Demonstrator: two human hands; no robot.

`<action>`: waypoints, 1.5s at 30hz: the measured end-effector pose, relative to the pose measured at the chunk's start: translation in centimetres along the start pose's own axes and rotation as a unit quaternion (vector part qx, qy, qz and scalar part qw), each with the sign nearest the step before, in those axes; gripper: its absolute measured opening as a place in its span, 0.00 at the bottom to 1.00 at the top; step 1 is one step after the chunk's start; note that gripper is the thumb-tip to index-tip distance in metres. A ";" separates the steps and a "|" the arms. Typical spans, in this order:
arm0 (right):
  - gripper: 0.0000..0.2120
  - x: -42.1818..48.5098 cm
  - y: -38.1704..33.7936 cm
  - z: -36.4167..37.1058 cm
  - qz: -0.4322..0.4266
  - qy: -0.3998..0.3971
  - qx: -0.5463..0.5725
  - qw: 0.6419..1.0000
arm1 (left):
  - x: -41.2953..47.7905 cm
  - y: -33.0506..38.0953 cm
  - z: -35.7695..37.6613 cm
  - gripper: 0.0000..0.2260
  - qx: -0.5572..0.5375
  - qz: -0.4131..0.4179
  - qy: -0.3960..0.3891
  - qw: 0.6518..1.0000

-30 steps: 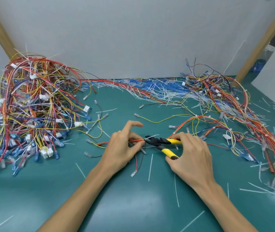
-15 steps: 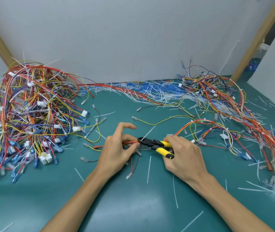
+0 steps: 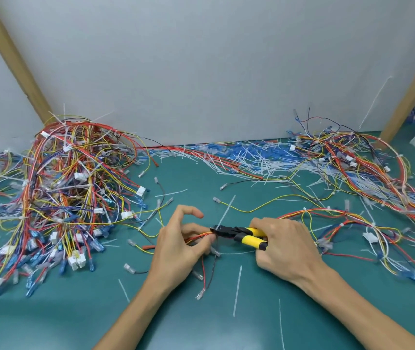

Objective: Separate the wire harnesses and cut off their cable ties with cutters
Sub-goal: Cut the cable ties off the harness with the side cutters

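Observation:
My left hand (image 3: 178, 245) pinches a thin bundle of red, orange and yellow wires (image 3: 198, 237) between thumb and fingers, index finger raised. My right hand (image 3: 287, 245) grips the yellow handles of the cutters (image 3: 241, 234). Their black jaws point left and meet the bundle right at my left fingertips. Loose ends of this harness, with clear terminals (image 3: 200, 295), hang down toward me below the left hand. The same harness runs on to the right behind my right hand (image 3: 327, 213).
A big tangled pile of harnesses (image 3: 57, 198) fills the left of the green mat (image 3: 201, 324). Another harness heap (image 3: 367, 168) lies at the right back. Cut white ties and blue terminals (image 3: 246, 155) are strewn along the white back wall. Single ties (image 3: 238, 290) lie near me.
Both hands and the cutters have shifted slightly left in view as the head moved. The cutter jaws stay at the bundle by my left fingertips.

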State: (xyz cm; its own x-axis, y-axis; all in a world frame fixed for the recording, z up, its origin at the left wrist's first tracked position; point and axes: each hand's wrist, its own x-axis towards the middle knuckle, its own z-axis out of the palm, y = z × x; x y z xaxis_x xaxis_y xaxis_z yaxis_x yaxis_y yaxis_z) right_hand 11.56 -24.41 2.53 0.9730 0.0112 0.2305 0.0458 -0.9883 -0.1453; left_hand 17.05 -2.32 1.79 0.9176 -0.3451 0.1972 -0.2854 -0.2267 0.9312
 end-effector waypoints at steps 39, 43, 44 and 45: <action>0.13 -0.5 3.4 -1.3 0.055 0.422 0.250 0.870 | 1.1 -0.9 -5.7 0.10 -0.054 0.096 0.368 0.923; 0.05 0.1 4.5 -0.9 0.197 0.387 0.423 0.795 | 1.0 -1.1 -6.3 0.12 -0.004 0.161 0.337 0.928; 0.03 0.3 4.8 -0.9 0.232 0.369 0.473 0.766 | 0.9 -1.3 -6.3 0.14 0.010 0.162 0.341 0.926; 0.04 0.5 5.2 -0.9 0.261 0.356 0.516 0.734 | 1.0 -1.4 -6.3 0.16 0.009 0.157 0.345 0.925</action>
State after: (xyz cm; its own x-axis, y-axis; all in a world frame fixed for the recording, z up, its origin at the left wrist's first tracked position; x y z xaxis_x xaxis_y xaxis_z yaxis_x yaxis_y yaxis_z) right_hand 12.07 -29.66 2.76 0.5708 -0.7734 0.2757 0.2141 -0.1840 -0.9593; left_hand 20.04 3.36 2.62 0.7450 0.2645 0.6124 -0.5673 -0.2318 0.7902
